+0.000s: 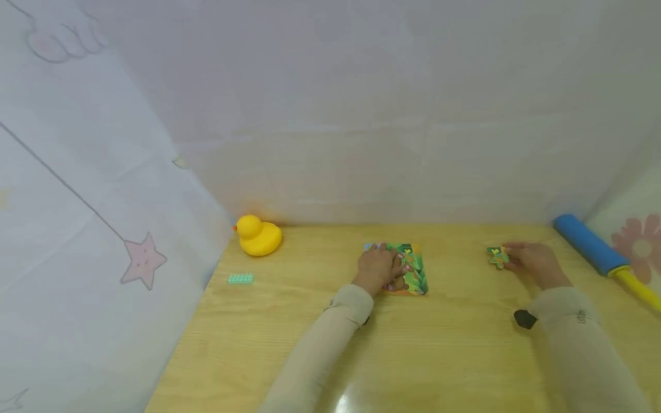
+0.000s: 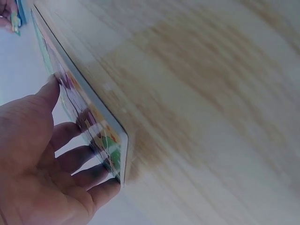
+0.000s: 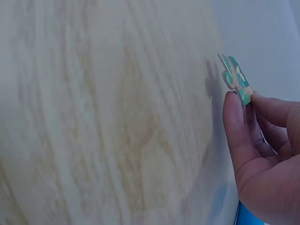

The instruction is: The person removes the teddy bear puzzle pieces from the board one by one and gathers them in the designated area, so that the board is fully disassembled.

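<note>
A colourful jigsaw puzzle in a flat tray lies on the wooden table, partly covered by my left hand. In the left wrist view, the fingertips of that hand rest spread across the puzzle's picture, near the tray's pale edge. Off to the right, my right hand pinches a green jigsaw piece between thumb and fingers. The right wrist view has the piece tilted, its knobs pointing away from the fingertips and its shadow falling on the table.
A yellow rubber duck sits at the table's back left, with a small mint-green studded block in front of it. On the right lies a blue foam cylinder with a yellow handle. White printed cloth hangs behind the table.
</note>
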`<state>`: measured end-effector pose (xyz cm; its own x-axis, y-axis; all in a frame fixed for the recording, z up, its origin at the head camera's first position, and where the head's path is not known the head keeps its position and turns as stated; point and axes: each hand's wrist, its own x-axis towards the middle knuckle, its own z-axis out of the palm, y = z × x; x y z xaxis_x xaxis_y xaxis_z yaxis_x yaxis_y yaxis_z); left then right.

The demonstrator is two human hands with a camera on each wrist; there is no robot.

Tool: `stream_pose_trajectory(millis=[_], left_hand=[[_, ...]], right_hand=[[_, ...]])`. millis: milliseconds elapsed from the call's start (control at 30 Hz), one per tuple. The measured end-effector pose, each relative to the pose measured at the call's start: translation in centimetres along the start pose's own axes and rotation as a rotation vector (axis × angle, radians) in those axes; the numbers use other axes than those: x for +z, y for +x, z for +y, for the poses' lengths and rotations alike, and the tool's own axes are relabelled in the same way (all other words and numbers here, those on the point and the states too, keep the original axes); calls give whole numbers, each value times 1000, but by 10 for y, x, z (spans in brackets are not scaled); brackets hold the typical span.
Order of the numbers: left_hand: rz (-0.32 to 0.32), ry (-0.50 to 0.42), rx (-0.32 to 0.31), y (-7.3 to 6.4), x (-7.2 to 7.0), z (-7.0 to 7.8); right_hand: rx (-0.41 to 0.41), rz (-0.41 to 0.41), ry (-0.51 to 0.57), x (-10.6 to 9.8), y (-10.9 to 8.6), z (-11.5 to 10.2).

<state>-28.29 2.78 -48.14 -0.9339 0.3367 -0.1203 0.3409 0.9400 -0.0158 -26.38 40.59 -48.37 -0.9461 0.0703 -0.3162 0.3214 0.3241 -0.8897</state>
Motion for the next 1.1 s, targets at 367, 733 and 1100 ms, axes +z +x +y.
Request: stream_pose_trajectory(millis=[367,733,1100], left_hand=[[2,-3,9,-2,-3,1],[-32,-12,-11,0,-4,-1],[-34,-36,-26,3,0,0]], right_hand=[[-37,46,-41,-2,-2,10],[-38,114,-287,-3,2,1],[-15,111,-314,-9,4,6]])
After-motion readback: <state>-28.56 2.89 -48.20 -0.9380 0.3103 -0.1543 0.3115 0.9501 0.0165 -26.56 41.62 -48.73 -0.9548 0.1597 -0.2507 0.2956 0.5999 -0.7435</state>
